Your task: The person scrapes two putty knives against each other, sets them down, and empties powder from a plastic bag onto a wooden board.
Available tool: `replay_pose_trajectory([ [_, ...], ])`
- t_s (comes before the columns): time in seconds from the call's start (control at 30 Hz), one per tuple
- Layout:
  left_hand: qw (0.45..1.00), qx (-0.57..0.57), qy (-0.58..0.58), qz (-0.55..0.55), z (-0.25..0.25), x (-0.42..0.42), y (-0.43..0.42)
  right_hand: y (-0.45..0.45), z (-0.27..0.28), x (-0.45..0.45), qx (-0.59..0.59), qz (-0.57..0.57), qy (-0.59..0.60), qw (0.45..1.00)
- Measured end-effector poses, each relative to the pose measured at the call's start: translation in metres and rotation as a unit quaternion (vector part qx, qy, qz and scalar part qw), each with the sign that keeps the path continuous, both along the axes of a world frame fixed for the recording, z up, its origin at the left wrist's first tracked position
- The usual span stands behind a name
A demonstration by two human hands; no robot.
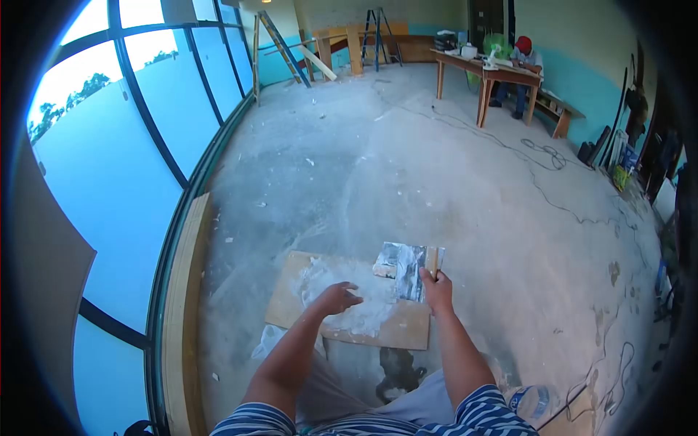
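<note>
My right hand [438, 292] is closed around the wooden handle of a flat trowel [411, 280]. White plaster smears its metal blade, which lies above the right end of a brown board [413, 330]. Over the middle of that board is my left hand [339, 299], its fingers slightly bent and apart, with nothing visible in them. White plaster or powder [371, 312] is spread across much of the board. A crumpled plastic bag [269, 340] lies at the board's lower left, partly behind my left forearm.
Long timber [185, 312] runs along the window wall at left. A clear plastic container [529, 401] stands by my right side. Cables [549, 154] trail over the concrete floor. Ladders [280, 47] stand at the back. A person [525, 62] sits at a wooden table [472, 67].
</note>
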State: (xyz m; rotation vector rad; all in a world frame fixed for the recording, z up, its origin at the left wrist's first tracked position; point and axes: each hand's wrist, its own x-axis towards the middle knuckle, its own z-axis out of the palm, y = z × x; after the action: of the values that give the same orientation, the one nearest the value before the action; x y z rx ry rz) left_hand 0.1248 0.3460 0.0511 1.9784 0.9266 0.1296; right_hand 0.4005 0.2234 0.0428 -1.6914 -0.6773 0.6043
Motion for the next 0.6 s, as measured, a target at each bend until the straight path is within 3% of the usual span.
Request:
replay_pose_trajectory([
  [0.07,0.974,-0.050,-0.078,0.206,0.023,-0.045,-0.002,-0.004,0.016,-0.005,0.014,0.001,0.001,1.000],
  [0.13,0.957,-0.058,-0.142,0.247,0.003,-0.098,0.012,-0.006,0.020,-0.004,0.018,0.004,-0.009,1.000],
  [0.27,0.921,0.023,-0.045,0.387,-0.035,-0.200,0.004,-0.014,0.025,-0.001,0.038,0.000,-0.005,0.999],
  [0.33,0.904,-0.012,0.054,0.425,-0.043,-0.246,-0.011,-0.019,0.032,-0.007,0.055,-0.008,0.013,0.998],
  [0.37,0.932,0.039,0.090,0.348,-0.081,-0.291,-0.010,-0.023,0.040,-0.010,0.052,-0.011,0.017,0.998],
  [0.43,0.923,-0.014,0.250,0.293,-0.104,-0.328,-0.013,-0.026,0.047,-0.016,0.058,-0.023,0.019,0.998],
  [0.47,0.870,-0.119,0.364,0.311,-0.101,-0.333,-0.020,-0.028,0.044,-0.017,0.074,-0.029,0.016,0.997],
  [0.53,0.835,-0.080,0.428,0.337,-0.163,-0.378,-0.043,-0.024,0.043,-0.021,0.111,-0.040,0.009,0.993],
  [0.6,0.818,-0.111,0.439,0.353,-0.181,-0.395,-0.083,-0.024,0.052,-0.028,0.094,-0.044,0.034,0.994],
])
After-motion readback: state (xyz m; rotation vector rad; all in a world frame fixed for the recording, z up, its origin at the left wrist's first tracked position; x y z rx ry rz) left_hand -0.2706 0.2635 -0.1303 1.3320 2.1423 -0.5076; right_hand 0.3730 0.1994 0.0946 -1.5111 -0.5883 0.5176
